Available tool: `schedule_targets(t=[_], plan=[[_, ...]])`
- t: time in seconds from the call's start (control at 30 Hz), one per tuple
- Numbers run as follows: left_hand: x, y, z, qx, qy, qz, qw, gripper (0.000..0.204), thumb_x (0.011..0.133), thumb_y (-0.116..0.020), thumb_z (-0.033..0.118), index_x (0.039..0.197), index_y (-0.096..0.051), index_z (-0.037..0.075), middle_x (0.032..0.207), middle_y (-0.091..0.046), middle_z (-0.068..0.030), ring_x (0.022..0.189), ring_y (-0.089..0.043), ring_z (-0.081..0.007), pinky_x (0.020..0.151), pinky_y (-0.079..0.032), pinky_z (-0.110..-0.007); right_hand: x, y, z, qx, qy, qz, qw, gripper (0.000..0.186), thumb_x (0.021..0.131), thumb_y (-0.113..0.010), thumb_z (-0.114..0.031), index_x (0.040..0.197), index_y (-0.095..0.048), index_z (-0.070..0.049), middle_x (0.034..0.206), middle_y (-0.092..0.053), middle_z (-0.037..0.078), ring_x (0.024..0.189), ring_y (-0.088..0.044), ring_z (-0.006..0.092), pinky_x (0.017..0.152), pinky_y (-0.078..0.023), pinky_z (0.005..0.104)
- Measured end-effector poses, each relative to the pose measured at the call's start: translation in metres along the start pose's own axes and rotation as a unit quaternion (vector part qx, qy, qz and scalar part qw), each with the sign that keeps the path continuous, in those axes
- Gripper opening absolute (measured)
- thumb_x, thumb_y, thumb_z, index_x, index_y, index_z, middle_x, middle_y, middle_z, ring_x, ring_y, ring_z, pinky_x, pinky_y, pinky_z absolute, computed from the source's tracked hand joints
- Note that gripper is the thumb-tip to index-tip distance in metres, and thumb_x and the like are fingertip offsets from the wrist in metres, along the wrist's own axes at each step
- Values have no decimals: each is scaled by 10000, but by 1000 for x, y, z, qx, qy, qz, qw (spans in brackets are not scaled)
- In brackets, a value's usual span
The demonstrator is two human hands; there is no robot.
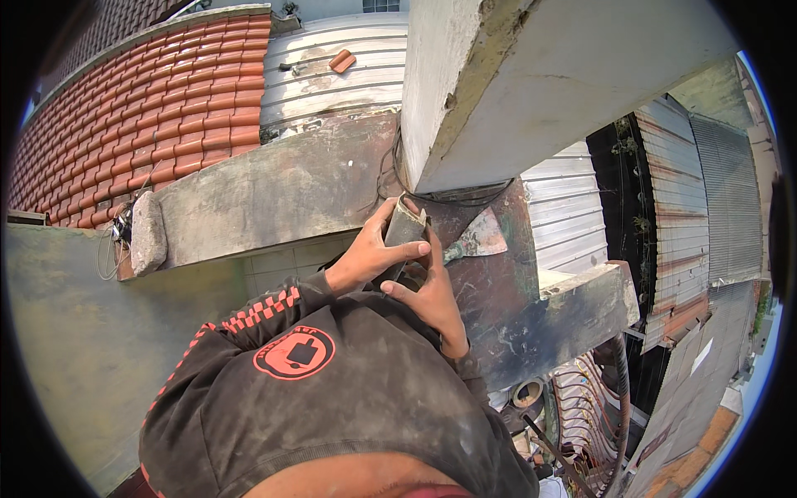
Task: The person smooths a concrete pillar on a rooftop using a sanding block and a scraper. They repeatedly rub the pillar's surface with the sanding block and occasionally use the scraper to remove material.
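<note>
Hands together high above the rooftops: left hand (365, 253) and right hand (432, 290) both wrap their fingers around 1 grey rectangular mortar-caked block (405, 226), pressed beneath the pale concrete beam (498, 83); best held flush, steady, grip firm.

Both hands meet at the middle on a small block (405, 226): the left hand (369, 253) on its left side, the right hand (432, 295) below it, with a trowel (475, 239) just to the right. A concrete beam (531, 75) hangs over the block, and a ledge (274, 195) runs off to the left. A tiled roof (149, 108) lies behind the ledge, and a loose stone (148, 232) sits at the ledge's left end.
</note>
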State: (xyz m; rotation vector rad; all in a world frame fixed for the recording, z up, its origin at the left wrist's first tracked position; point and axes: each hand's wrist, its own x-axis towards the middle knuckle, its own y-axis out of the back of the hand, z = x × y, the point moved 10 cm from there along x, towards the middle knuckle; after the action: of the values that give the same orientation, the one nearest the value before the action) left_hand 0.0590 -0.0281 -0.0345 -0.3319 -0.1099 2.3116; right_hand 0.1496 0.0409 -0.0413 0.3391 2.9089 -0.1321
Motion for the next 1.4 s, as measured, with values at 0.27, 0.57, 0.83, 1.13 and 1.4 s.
schedule_targets(t=[0.27,0.57,0.83,1.13,1.4], plan=[[5,-10,13,59,-15,-25,998,850,787,-867,393,1426,-427,44,1265,-523,-119,1191,-525,-222,1021,-440,-363,1,1,0,14,19,39,999,1087,785,-873,-202,1599,-168,-55,1401,-517,206,1229,-591,289,979,-515,408],[9,27,18,133,-9,-58,989,658,898,-778,283,1417,-490,-1,1256,-532,-92,1139,-569,-187,948,-497,-340,17,-6,20,-97,-6,39,995,359,886,-629,-104,1206,-587,54,1063,-687,216,989,-662,289,858,-503,401],[5,105,19,87,-26,-8,996,408,854,-813,176,1178,-643,-4,1075,-633,-30,914,-614,-123,804,-509,-303,44,-61,13,-14,-3,-58,998,498,1011,-619,-307,1374,-522,20,1210,-644,113,1087,-592,186,945,-478,356],[-20,176,-4,13,25,44,999,372,913,-751,147,1244,-613,47,998,-579,14,913,-544,-78,819,-482,-237,72,-82,22,61,11,13,998,539,1054,-556,-315,1448,-428,30,1330,-574,122,1208,-541,188,1020,-454,349],[-78,166,-34,140,132,-222,956,510,987,-666,257,1428,-505,58,1307,-600,-69,1227,-551,-222,1031,-446,-356,59,-67,7,9,-35,37,999,637,1037,-579,-366,1477,-388,53,1364,-574,163,1254,-535,225,1081,-411,372]])
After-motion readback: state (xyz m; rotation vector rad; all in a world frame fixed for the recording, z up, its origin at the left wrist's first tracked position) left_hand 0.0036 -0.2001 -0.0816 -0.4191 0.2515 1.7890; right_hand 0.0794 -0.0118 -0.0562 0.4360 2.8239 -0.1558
